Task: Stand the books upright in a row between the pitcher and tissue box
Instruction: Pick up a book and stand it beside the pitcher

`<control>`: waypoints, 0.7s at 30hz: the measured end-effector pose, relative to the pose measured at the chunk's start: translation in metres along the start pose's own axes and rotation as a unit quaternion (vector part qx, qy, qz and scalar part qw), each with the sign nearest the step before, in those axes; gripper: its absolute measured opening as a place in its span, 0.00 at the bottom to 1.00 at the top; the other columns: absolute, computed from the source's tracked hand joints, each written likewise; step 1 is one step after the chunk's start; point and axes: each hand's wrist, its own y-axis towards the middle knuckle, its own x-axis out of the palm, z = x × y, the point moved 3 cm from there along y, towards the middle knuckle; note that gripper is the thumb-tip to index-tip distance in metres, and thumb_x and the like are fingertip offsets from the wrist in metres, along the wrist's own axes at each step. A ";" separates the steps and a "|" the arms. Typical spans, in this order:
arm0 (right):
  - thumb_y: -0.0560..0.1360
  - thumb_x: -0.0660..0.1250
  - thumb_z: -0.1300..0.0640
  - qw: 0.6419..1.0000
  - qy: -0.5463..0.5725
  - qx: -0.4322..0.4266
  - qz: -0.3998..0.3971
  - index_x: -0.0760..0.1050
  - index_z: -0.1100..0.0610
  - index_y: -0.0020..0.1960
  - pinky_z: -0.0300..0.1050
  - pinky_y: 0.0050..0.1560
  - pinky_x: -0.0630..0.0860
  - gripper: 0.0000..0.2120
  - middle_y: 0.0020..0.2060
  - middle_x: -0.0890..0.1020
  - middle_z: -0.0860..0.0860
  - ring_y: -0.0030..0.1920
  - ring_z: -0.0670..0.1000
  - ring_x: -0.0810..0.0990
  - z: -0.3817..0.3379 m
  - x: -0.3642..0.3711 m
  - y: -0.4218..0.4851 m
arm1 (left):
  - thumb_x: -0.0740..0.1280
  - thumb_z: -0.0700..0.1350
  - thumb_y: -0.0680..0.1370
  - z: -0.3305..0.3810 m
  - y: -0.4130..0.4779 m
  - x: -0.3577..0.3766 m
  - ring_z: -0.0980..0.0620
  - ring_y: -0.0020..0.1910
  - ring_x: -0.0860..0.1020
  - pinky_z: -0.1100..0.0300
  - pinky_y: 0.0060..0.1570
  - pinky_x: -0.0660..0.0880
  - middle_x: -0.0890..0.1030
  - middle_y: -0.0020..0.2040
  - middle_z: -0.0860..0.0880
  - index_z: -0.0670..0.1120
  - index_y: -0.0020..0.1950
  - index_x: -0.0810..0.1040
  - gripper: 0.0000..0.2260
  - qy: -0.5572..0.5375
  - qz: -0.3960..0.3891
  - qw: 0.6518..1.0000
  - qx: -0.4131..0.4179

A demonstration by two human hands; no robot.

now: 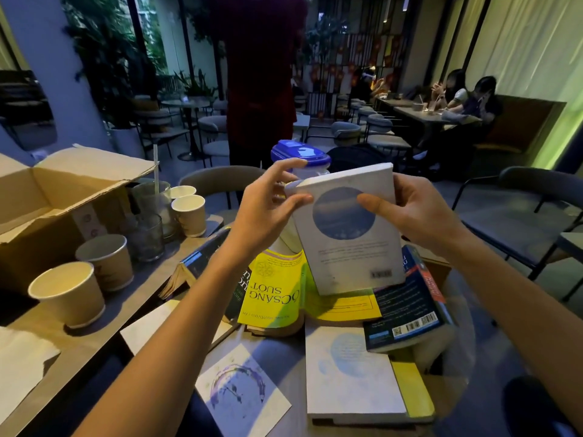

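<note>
— What do we see of the person?
— We see a bare left hand (268, 212), a bare right hand (407, 212), and both forearms (189, 310) uncovered down to the lower edge.

Round table (280, 348) with scattered books (350, 370) and a printed card (239, 389)

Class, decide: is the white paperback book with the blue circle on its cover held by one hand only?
No: the left hand and right hand both grip the white paperback book.
</note>
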 end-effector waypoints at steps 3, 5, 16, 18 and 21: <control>0.76 0.72 0.48 0.997 -0.027 -0.005 0.069 0.81 0.56 0.56 0.60 0.38 0.84 0.13 0.44 0.87 0.52 0.41 0.51 0.87 0.004 -0.009 0.000 | 0.76 0.41 0.75 -0.015 -0.003 0.011 0.54 0.51 0.82 0.64 0.50 0.79 0.80 0.53 0.47 0.46 0.68 0.72 0.24 -0.034 0.015 0.995 -0.095; 0.77 0.73 0.50 0.989 -0.046 -0.012 0.137 0.81 0.55 0.52 0.61 0.36 0.83 0.09 0.42 0.86 0.53 0.40 0.53 0.87 0.003 -0.019 -0.001 | 0.77 0.43 0.73 -0.019 -0.006 0.023 0.53 0.46 0.82 0.64 0.45 0.80 0.80 0.49 0.47 0.45 0.61 0.73 0.20 0.014 0.043 0.992 -0.122; 0.78 0.69 0.49 0.948 -0.088 -0.007 0.307 0.76 0.50 0.49 0.39 0.38 0.80 0.06 0.38 0.79 0.40 0.38 0.41 0.81 0.006 -0.042 0.013 | 0.68 0.52 0.81 -0.004 0.035 0.104 0.49 0.52 0.85 0.45 0.53 0.82 0.84 0.56 0.44 0.46 0.72 0.74 0.21 -0.026 -0.086 0.988 -0.128; 0.79 0.69 0.51 0.943 -0.105 -0.023 0.315 0.76 0.52 0.47 0.29 0.32 0.73 0.05 0.35 0.78 0.40 0.34 0.35 0.78 0.009 -0.034 0.019 | 0.67 0.56 0.81 0.001 0.042 0.112 0.50 0.62 0.80 0.47 0.62 0.78 0.78 0.67 0.46 0.49 0.78 0.66 0.28 -0.027 -0.134 0.983 -0.126; 0.78 0.69 0.53 0.935 -0.120 -0.037 0.331 0.75 0.55 0.44 0.27 0.27 0.68 0.07 0.30 0.75 0.40 0.30 0.33 0.77 0.020 -0.022 0.033 | 0.69 0.57 0.79 -0.002 0.044 0.122 0.51 0.73 0.69 0.51 0.73 0.68 0.68 0.76 0.49 0.46 0.82 0.56 0.37 -0.051 -0.163 0.979 -0.113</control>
